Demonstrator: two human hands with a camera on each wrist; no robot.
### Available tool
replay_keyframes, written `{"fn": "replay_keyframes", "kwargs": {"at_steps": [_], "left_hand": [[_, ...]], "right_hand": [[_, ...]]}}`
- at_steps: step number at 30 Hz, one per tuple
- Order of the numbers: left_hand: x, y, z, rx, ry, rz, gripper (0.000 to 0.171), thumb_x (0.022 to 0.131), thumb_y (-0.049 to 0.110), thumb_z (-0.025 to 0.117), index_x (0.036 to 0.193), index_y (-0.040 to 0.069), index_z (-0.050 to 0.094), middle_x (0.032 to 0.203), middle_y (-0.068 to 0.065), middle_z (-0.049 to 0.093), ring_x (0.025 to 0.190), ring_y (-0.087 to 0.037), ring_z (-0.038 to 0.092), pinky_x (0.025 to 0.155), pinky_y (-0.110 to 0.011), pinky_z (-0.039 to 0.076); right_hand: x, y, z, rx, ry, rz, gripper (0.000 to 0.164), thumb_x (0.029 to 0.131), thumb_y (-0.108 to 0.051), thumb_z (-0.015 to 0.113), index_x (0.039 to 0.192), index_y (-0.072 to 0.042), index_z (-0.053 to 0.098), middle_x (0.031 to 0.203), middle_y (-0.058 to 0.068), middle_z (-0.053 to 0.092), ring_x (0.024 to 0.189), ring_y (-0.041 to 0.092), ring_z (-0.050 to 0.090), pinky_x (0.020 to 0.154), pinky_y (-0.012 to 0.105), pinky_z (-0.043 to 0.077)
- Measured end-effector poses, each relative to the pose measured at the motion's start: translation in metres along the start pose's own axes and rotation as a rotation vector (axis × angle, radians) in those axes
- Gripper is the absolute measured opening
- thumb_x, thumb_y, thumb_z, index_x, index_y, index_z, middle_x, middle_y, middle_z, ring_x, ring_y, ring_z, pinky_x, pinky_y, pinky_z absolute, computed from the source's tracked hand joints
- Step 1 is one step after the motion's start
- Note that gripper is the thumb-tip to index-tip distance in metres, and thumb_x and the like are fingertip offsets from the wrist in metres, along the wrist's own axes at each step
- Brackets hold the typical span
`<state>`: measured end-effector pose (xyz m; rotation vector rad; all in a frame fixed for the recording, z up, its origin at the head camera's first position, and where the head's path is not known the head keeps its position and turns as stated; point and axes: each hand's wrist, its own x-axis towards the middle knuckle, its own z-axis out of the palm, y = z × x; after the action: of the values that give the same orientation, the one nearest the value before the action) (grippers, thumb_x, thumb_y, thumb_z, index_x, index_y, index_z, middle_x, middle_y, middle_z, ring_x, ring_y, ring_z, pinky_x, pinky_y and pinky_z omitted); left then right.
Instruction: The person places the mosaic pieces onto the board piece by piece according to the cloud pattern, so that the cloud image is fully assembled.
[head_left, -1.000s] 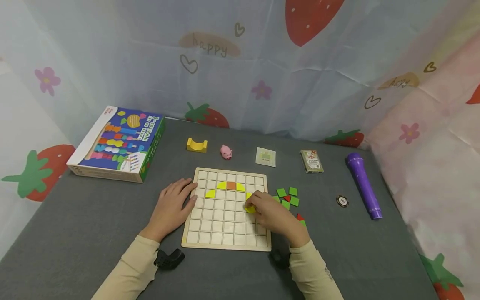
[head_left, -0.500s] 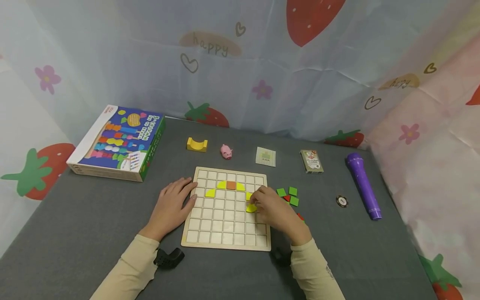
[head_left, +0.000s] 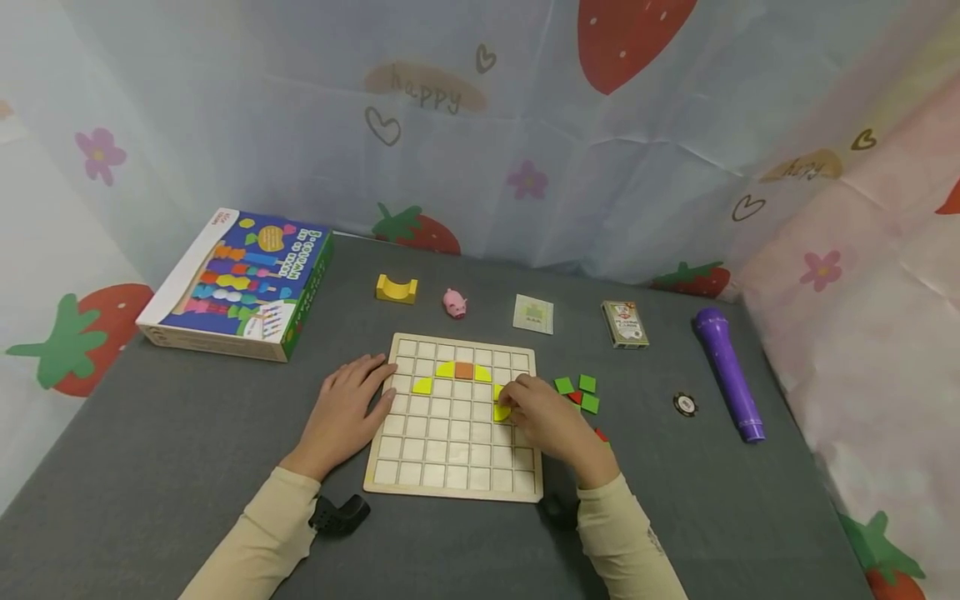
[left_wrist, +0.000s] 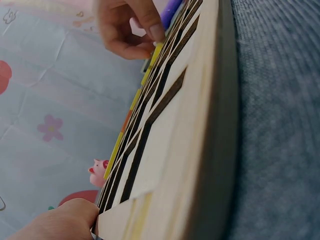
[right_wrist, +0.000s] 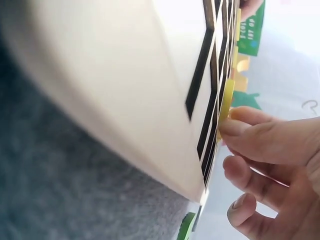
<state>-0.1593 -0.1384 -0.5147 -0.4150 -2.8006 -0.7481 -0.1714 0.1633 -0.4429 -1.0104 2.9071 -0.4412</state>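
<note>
Strawberry-printed cloth [head_left: 315, 167] hangs beyond a dark grey table [head_left: 225, 450]; our board [head_left: 457, 454] lies near us on it, its far half bearing an orange piece [head_left: 464, 371] flanked by yellow pieces [head_left: 483, 373], with others to left and right one row nearer; we judge the step in hand to be setting one more, the held piece [head_left: 501, 413], into a cell in the board's right part, just nearer than another yellow one; our right hand [head_left: 546, 419] has thumb and forefinger almost together, pinching that piece, while its other fingers curl loosely around nothing; whether the piece sits fully in its cell we cannot tell; our left hand [head_left: 347, 410] lies spread, fingertips resting on the board's left edge; the next move, as we see it, calls for squaring the piece, pressing it flat and letting go without nudging its neighbour; green pieces [head_left: 587, 384] and red pieces [head_left: 575, 397] lie loosely grouped just right of the board.
</note>
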Motion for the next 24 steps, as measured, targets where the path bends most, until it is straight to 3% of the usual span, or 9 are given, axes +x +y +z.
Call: {"fn": "replay_keyframes", "kwargs": {"at_steps": [7,12,19,24], "left_hand": [[0.000,0.000,0.000,-0.005,0.007,0.003,0.044,0.098,0.035,0.052,0.137,0.015,0.053,0.145,-0.011,0.046,0.136,-0.031,0.037,0.111,-0.056,0.025],[0.000,0.001,0.000,-0.007,0.010,0.007,0.044,0.098,0.034,0.052,0.137,0.014,0.053,0.144,-0.011,0.046,0.136,-0.032,0.038,0.111,-0.056,0.026],[0.000,0.002,-0.001,-0.003,0.004,0.002,0.044,0.098,0.034,0.052,0.137,0.014,0.053,0.145,-0.012,0.046,0.136,-0.032,0.038,0.110,-0.056,0.026],[0.000,0.001,-0.001,0.000,-0.003,0.001,0.044,0.098,0.035,0.052,0.137,0.014,0.053,0.145,-0.012,0.046,0.136,-0.032,0.037,0.111,-0.057,0.025]], "right_hand": [[0.001,-0.001,0.001,-0.008,0.003,0.038,0.015,0.085,0.000,0.069,0.097,-0.008,0.066,0.093,0.003,0.060,0.086,0.015,0.056,0.074,0.028,0.052],[-0.005,-0.001,-0.006,0.023,-0.011,0.133,0.015,0.087,-0.005,0.069,0.100,-0.009,0.066,0.096,0.002,0.060,0.088,0.015,0.057,0.075,0.030,0.052],[-0.033,0.017,-0.023,0.036,0.021,0.271,0.014,0.089,-0.006,0.067,0.103,-0.007,0.066,0.097,0.003,0.061,0.088,0.018,0.059,0.072,0.034,0.052],[-0.056,0.036,-0.029,0.048,-0.025,0.369,0.015,0.087,-0.006,0.069,0.101,-0.006,0.066,0.088,0.003,0.059,0.077,0.015,0.053,0.068,0.034,0.049]]}}
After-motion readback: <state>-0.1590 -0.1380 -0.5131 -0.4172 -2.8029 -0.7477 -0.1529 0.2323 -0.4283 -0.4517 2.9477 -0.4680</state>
